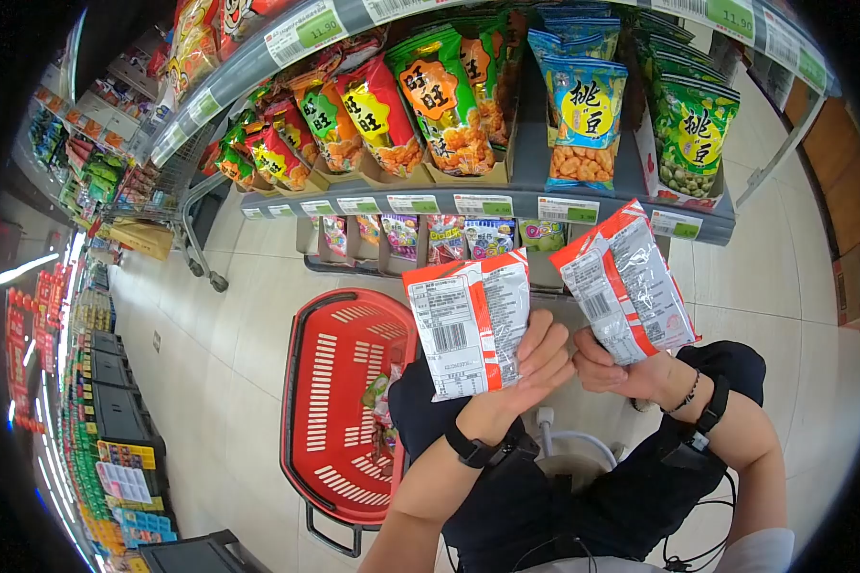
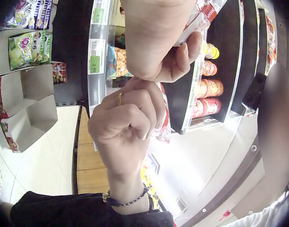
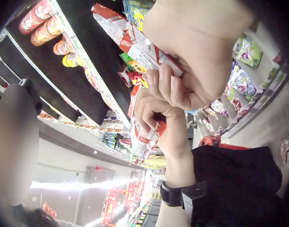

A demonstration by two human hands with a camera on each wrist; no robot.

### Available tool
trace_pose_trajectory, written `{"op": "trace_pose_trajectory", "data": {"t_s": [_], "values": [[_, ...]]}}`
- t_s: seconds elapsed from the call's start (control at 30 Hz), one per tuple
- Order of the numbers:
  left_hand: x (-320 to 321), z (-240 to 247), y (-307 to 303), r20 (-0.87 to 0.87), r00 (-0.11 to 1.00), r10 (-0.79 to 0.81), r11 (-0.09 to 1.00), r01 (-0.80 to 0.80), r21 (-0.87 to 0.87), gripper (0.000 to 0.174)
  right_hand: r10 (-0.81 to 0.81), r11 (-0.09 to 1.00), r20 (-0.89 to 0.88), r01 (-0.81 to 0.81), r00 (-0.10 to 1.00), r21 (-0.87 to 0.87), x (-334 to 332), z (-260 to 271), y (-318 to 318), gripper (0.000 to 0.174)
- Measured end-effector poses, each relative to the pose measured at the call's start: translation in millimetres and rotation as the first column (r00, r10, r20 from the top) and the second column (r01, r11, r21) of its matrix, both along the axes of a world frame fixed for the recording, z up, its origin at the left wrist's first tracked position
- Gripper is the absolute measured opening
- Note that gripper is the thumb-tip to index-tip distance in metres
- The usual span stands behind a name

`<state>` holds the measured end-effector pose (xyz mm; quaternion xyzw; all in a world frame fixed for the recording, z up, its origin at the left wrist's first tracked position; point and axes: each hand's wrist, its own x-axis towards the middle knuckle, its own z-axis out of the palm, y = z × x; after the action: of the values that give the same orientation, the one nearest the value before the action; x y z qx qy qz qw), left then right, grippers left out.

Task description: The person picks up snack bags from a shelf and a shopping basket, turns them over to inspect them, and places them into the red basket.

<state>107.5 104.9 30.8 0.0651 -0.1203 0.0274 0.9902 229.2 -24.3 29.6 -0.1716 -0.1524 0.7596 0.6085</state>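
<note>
My left hand [image 1: 542, 355] grips a red-and-silver snack bag [image 1: 468, 329] by its lower right side. Its printed back, with a barcode, faces up toward my head. A second bag of the same colours [image 1: 626, 286], tilted, is held at its lower left by my right hand [image 1: 610, 371]. Both hands are close side by side over the lap. In the left wrist view, the right hand [image 2: 128, 116] shows curled fingers and a ring. In the right wrist view, the left hand [image 3: 161, 113] curls round the red-and-white bag edge [image 3: 147, 137].
A red shopping basket [image 1: 344, 382] with some packets [image 1: 382, 406] in it stands on the floor at left. Ahead, a shelf [image 1: 535, 196] bears Want Want snack bags [image 1: 440, 100], blue bean packets [image 1: 583, 115] and green ones [image 1: 693, 134]. A shopping cart [image 1: 177, 191] stands farther left.
</note>
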Motion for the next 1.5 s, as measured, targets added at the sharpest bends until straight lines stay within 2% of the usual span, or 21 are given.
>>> {"op": "trace_pose_trajectory", "data": {"t_s": [0.5, 0.57, 0.63, 0.7, 0.87, 0.93, 1.13, 1.5], "values": [[1.4, 0.9, -0.9, 0.003, 1.000, -0.018, 0.999, 0.018, -0.047, 0.031, -0.009, 0.997, 0.000, 0.009, 1.000, -0.073, 0.2, -1.5, -2.0, 0.048], [0.9, -0.1, 0.2, -0.023, 1.000, 0.014, 0.999, -0.015, -0.043, 0.031, 0.042, 0.999, -0.130, -0.038, 0.991, 0.034, 1.0, -4.5, -1.2, 0.041], [1.1, -1.3, 0.4, -0.019, 1.000, 0.001, 0.999, -0.002, -0.053, 0.031, 0.035, 0.999, -0.140, -0.030, 0.989, 0.040, 1.9, -1.8, -0.2, 0.040], [0.6, -0.2, 0.2, -0.057, 0.997, 0.045, 0.999, -0.047, -0.018, 0.034, 0.046, 0.998, -0.245, -0.034, 0.968, 0.054, 2.0, -1.7, -0.5, 0.040], [1.7, -2.3, -0.5, -0.057, 0.996, 0.064, 0.998, -0.064, -0.005, 0.035, 0.107, 0.993, -0.335, -0.083, 0.936, 0.085, 4.5, -1.9, -2.7, 0.042], [2.3, -2.7, -0.6, -0.081, 0.994, 0.069, 0.998, -0.070, 0.001, 0.034, 0.178, 0.975, -0.361, -0.114, 0.916, 0.192, 4.2, -0.8, -2.7, 0.045], [3.6, -3.0, -1.6, -0.077, 0.994, 0.083, 0.997, -0.082, 0.010, 0.035, 0.262, 0.948, -0.309, -0.184, 0.914, 0.259, 4.5, 2.6, -4.8, 0.050], [3.7, -2.7, -2.1, -0.092, 0.994, 0.059, 0.998, -0.059, 0.003, 0.036, 0.259, 0.944, -0.271, -0.185, 0.927, 0.272, 3.4, 0.6, -5.1, 0.054]]}}
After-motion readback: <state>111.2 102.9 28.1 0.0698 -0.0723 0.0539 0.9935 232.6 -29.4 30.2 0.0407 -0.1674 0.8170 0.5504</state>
